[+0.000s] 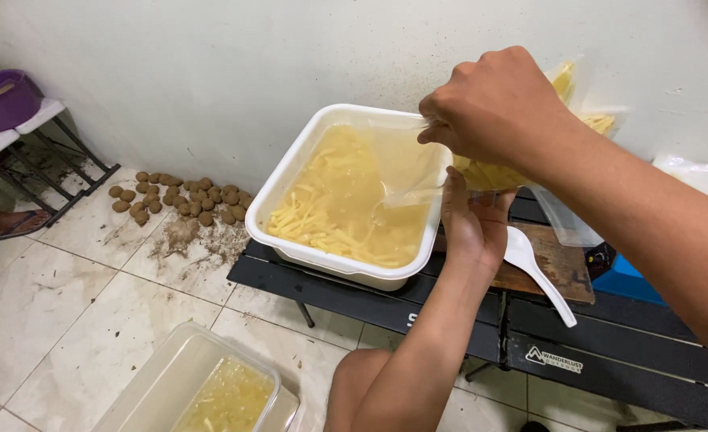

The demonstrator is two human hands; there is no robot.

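My right hand [494,104] pinches the top edge of a clear plastic bag [406,164] that holds pale cut potato strips. My left hand [474,224] cups the same bag from below, just right of a white square tub [290,172]. The tub holds cloudy water and several potato strips. The bag's open mouth hangs over the tub's right side. A white plastic spoon [542,276] lies on a wooden board [566,260] right of my left hand.
The tub stands on a low black folding table [610,348]. A clear container [170,376] with more strips in water sits on the tiled floor below. Several brown potatoes [182,196] lie by the wall. A purple basin [2,100] rests on a rack at far left.
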